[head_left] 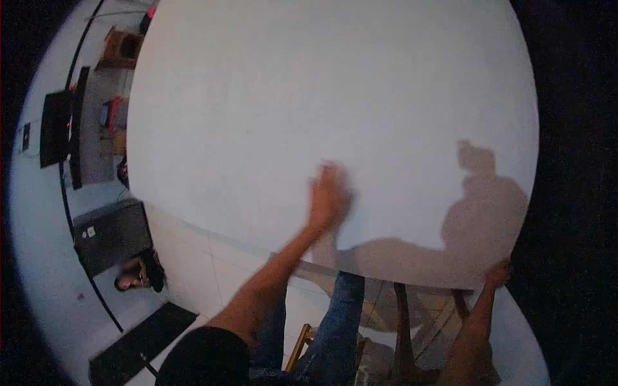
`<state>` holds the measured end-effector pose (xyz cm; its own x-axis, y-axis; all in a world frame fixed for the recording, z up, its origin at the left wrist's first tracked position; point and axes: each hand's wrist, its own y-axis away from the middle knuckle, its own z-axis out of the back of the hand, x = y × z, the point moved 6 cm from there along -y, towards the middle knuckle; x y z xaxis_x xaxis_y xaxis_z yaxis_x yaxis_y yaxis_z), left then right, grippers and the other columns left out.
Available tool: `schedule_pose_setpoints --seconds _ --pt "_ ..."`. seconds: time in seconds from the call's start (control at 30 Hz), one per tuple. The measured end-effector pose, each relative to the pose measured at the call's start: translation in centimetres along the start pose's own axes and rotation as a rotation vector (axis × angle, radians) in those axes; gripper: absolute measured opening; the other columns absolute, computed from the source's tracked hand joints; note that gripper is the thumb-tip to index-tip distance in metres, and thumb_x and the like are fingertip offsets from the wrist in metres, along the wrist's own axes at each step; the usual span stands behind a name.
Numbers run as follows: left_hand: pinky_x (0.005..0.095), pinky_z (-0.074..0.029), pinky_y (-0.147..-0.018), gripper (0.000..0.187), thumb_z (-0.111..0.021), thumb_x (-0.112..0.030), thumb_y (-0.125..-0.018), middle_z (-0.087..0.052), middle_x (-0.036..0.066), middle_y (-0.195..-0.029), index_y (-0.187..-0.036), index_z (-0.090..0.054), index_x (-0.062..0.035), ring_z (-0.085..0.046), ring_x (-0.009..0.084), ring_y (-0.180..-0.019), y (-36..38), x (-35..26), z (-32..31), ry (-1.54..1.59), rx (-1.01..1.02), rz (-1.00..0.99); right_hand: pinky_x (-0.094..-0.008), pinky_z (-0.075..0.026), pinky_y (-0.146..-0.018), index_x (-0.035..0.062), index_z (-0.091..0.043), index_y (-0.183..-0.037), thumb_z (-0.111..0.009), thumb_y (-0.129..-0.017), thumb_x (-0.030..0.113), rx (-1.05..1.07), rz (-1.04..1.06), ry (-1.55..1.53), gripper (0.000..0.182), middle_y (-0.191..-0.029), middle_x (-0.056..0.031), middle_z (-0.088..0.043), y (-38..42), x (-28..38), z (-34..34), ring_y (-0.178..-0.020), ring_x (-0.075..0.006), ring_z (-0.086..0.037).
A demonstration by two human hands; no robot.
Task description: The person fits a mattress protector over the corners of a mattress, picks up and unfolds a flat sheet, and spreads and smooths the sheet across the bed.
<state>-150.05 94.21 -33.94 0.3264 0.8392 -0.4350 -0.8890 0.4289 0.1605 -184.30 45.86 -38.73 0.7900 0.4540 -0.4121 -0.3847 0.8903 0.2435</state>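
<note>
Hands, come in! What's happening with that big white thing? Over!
Left hand blurred at big white surface, contact unclear. Right hand at its near-right edge. No object seen blocking; just a shadow across the near-right part.

Pale, smooth wall (pixel 38 212) at left, black rectangular flat panel (pixel 55 132) against it. Cream tiled floor (pixel 187 254), thin joint lines. Light dim; shadows darken floor, near right.

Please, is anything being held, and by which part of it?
The right hand appears to hold the white table by its edge, on the right. The left hand is blurred; nothing held shows in it.
</note>
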Motion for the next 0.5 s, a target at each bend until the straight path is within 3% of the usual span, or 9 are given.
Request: schedule_pose_setpoints --seconds 0.07,0.13,0.23,0.27,0.37,0.4,0.43,0.47,0.5 --pt "0.0555 -0.019 -0.091 0.058 -0.045 -0.031 -0.079 -0.018 0.016 -0.133 -0.126 -0.023 -0.0043 -0.016 0.0317 -0.122 0.3 14.8 3.1 -0.170 -0.190 0.204 -0.0368 -0.028 -0.093 -0.0011 -0.032 -0.120 -0.040 -0.084 0.013 -0.085 -0.108 -0.108 0.040 -0.121 -0.0190 -0.037 3.8 2.8 4.0 -0.110 -0.0299 -0.037" --pt "0.0568 -0.019 -0.090 0.064 -0.045 -0.037 -0.079 -0.013 0.015 -0.134 -0.128 -0.019 -0.0044 -0.014 0.0315 -0.123 -1.5 22.8 7.9 -0.365 -0.259 0.415 -0.0352 -0.022 -0.097 -0.0011 -0.032 -0.120 -0.040 -0.084 0.014 -0.361 0.282 -0.696 0.040 -0.124 -0.0183 -0.033 8.9 9.3 9.3 -0.116 -0.0280 -0.030" --pt "0.0568 -0.017 -0.091 0.068 -0.046 -0.040 -0.078 -0.012 0.014 -0.135 -0.129 -0.016 -0.0052 -0.013 0.0308 -0.124 -5.1 26.0 9.3 -0.588 -0.341 0.553 -0.0342 -0.020 -0.098 -0.0007 -0.033 -0.120 -0.041 -0.084 0.014 -0.274 0.322 -0.647 0.040 -0.125 -0.0167 -0.032 11.5 9.9 5.2 -0.117 -0.0272 -0.028" --pt "0.0575 -0.014 -0.092 0.068 -0.046 -0.041 -0.077 -0.013 0.013 -0.135 -0.129 -0.018 -0.0058 -0.012 0.0303 -0.124 -6.2 25.3 7.0 -0.438 -0.328 0.484 -0.0351 -0.021 -0.097 -0.0010 -0.033 -0.119 -0.042 -0.083 0.016 -0.313 0.176 -0.256 0.041 -0.125 -0.0173 -0.031 12.0 8.0 4.3 -0.118 -0.0293 -0.027" --pt "0.0597 -0.006 -0.092 0.070 -0.054 -0.041 -0.070 -0.015 0.011 -0.135 -0.128 -0.023 -0.0146 -0.008 0.0287 -0.125 -4.4 10.6 0.8 -0.123 0.050 -0.181 -0.0380 -0.021 -0.097 -0.0031 -0.034 -0.118 -0.045 -0.081 0.020 -0.353 0.077 -0.181 0.044 -0.124 -0.0201 -0.032 14.8 8.0 -1.4 -0.116 -0.0325 -0.028" --pt "0.0584 -0.005 -0.094 0.070 -0.057 -0.042 -0.066 -0.018 0.010 -0.134 -0.125 -0.031 -0.0157 -0.010 0.0294 -0.124 -1.9 4.8 -0.2 -0.461 0.686 -0.261 -0.0395 -0.021 -0.096 -0.0041 -0.035 -0.117 -0.047 -0.080 0.022 -0.375 0.032 -0.139 0.047 -0.123 -0.0214 -0.032 15.7 8.2 -1.2 -0.116 -0.0341 -0.028" --pt "0.0543 -0.007 -0.096 0.059 -0.055 -0.038 -0.069 -0.024 0.011 -0.132 -0.122 -0.036 -0.0208 -0.018 0.0299 -0.122 2.0 0.3 -1.8 -0.393 0.832 -0.622 -0.0404 -0.021 -0.096 -0.0043 -0.033 -0.118 -0.047 -0.080 0.021 -0.356 0.120 -0.517 0.048 -0.124 -0.0218 -0.030 17.4 12.1 2.1 -0.117 -0.0340 -0.027" --pt "0.0481 -0.012 -0.098 0.052 -0.053 -0.032 -0.072 -0.029 0.012 -0.129 -0.120 -0.038 -0.0194 -0.024 0.0288 -0.120 6.5 -0.6 -2.9 0.276 0.894 -1.086 -0.0412 -0.020 -0.097 -0.0044 -0.031 -0.119 -0.048 -0.079 0.021 -0.320 0.213 -0.894 0.050 -0.125 -0.0221 -0.028 20.5 18.3 6.8 -0.118 -0.0338 -0.025" --pt "0.0481 -0.012 -0.098 0.052 -0.053 -0.032 -0.072 -0.029 0.012 -0.129 -0.120 -0.038 -0.0194 -0.024 0.0288 -0.120 7.1 -0.3 -1.7 0.287 0.883 -1.084 -0.0411 -0.018 -0.097 -0.0048 -0.028 -0.121 -0.048 -0.079 0.022 -0.270 0.279 -0.858 0.053 -0.127 -0.0219 -0.025 22.9 23.3 9.0 -0.119 -0.0335 -0.022"
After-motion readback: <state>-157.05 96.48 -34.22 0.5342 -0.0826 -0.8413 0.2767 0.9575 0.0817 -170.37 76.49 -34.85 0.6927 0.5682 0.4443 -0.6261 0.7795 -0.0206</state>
